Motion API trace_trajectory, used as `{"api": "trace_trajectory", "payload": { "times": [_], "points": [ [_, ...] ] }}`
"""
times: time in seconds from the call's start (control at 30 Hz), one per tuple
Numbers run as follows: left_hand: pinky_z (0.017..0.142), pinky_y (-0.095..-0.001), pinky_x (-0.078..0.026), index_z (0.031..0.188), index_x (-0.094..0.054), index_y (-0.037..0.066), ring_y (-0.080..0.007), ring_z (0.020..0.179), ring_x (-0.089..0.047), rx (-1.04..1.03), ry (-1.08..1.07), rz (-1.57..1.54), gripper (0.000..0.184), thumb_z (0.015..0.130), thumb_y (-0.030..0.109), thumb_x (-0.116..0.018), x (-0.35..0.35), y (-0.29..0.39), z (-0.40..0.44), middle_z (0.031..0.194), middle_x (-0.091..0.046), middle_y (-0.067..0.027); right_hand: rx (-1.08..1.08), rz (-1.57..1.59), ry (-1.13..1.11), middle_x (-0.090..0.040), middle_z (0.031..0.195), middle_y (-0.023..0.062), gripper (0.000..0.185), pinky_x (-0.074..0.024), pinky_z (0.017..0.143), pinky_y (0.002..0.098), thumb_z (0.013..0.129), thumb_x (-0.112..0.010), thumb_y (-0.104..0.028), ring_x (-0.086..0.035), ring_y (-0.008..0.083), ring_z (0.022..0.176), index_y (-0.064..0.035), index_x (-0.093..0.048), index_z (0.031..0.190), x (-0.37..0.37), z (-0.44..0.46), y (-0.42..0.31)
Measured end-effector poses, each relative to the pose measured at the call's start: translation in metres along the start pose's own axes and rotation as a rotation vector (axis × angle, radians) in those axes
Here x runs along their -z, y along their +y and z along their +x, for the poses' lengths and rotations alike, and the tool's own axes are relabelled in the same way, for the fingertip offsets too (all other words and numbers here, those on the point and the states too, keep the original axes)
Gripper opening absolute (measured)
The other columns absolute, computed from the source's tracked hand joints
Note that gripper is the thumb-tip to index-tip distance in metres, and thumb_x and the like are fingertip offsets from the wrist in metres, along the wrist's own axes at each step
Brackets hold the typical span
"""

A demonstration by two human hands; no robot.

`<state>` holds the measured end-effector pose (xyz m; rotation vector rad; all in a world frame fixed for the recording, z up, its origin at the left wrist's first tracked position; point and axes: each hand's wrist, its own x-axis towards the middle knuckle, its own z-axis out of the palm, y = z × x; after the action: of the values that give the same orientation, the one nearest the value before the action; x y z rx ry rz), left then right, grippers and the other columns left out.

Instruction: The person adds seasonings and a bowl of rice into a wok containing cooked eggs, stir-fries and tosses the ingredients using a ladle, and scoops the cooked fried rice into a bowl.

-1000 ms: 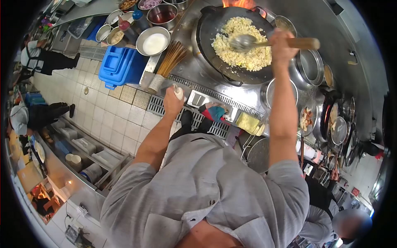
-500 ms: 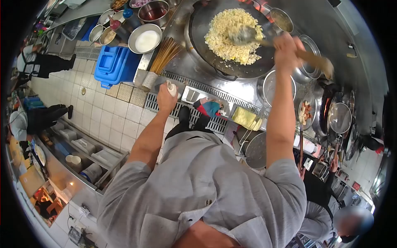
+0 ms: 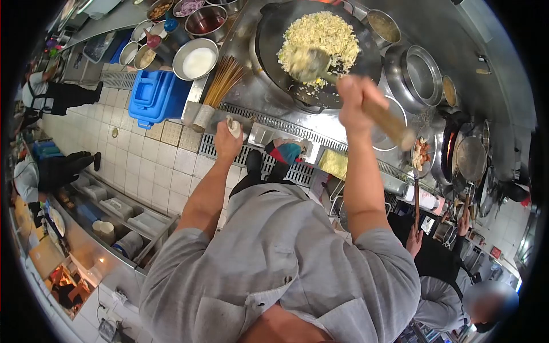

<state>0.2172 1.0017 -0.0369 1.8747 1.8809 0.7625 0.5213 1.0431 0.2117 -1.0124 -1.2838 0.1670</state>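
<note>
In the head view my right hand (image 3: 355, 106) is wrapped round the wooden handle of a ladle (image 3: 309, 64). The ladle's blurred metal head presses into fried rice (image 3: 329, 34) with bits of egg. That rice lies in a large dark wok (image 3: 274, 54) on the steel stove. My left hand (image 3: 229, 142) is closed on a bunched whitish cloth (image 3: 233, 127), near the stove's front edge. Just beyond it stands a bundle of thin sticks bound at one end, a bamboo wok brush (image 3: 222, 83).
A steel bowl of white contents (image 3: 199, 63) and a blue lidded bin (image 3: 160, 97) stand left. Metal pots (image 3: 420, 71) sit right of the wok. A yellow folded cloth (image 3: 333, 164) lies on the front ledge. At right, a co-worker's hands (image 3: 414, 243) hold long-handled tools.
My right hand has come left and closer to my body, drawing the ladle's head to the near left of the rice. My left hand has barely moved. A co-worker's hand has come into view.
</note>
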Motion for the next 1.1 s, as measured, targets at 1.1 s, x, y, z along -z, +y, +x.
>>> {"api": "trace_trajectory", "payload": {
  "times": [1.1],
  "points": [
    [0.082,-0.0517,-0.049,0.12,-0.051,0.001,-0.0452,0.097,-0.061,-0.006,0.011,0.012,0.052,0.087,0.035,-0.073,0.002,0.0,0.001,0.108,-0.061,-0.0233,-0.255,0.314,0.507,-0.039,0.051,0.0043,0.025,-0.0348,0.039,0.0327,0.084,-0.061,0.001,-0.036,0.0151,0.039,-0.0013,-0.047,0.064,0.127,0.162,0.094]
  ]
}}
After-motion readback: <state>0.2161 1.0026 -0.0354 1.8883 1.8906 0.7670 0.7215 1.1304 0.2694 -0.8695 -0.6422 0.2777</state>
